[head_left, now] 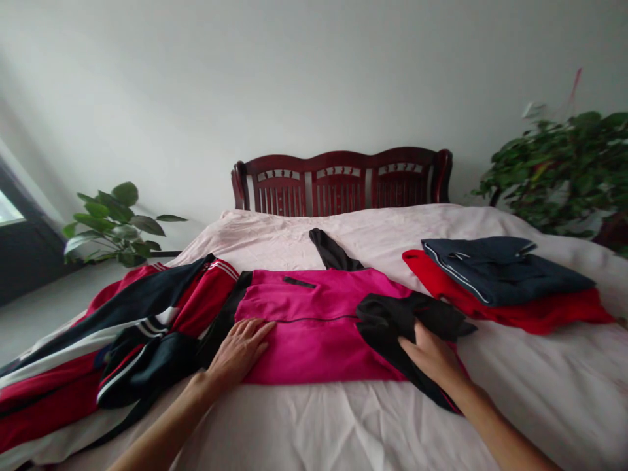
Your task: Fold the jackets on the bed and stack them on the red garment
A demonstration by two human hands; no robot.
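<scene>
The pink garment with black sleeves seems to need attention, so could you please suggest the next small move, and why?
I would have the right hand smooth the bunched black sleeve flat over the pink body, since it looks crumpled there while the left hand already rests on the fabric.

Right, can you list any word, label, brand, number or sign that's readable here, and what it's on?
None can be read.
Dark strip on the pink garment: no lettering made out.
Blue patch on the striped garment: too small and blurred to tell.
Light marks on the folded navy garment: too blurred to tell.
</scene>
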